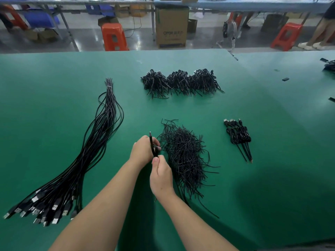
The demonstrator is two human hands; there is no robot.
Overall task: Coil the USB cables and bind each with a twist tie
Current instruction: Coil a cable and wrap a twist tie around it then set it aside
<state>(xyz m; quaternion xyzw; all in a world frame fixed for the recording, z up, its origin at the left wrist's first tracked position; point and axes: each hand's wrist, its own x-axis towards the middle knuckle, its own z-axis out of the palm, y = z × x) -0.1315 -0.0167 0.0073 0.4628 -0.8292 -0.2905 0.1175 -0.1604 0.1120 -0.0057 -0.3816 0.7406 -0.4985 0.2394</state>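
The step in hand looks like binding: the left hand [143,150] grips a small coiled cable [153,148] upright just left of centre frame, its plug end poking up above the fingers, while the right hand [160,175] pinches something thin at the coil's lower end, most likely a tie, though it is too small to tell for sure. Both hands meet above the green counter [54,78], forearms coming up from the bottom edge and converging, the left wrist bent inward, the right thumb on top and pointing up the frame

The next move, as I judge it, calls for keeping the loops pressed together with the left hand while the right winds and twists the tie round the coil's waist, then setting the bound cable with the finished ones

Just right of the hands lies the loose tie heap [183,156]. Unworked cables [87,151] stretch in a long bundle down the left of the frame, plugs at lower left. A few bound coils [237,135] sit at centre right, and three larger piles [181,83] lie in the upper middle
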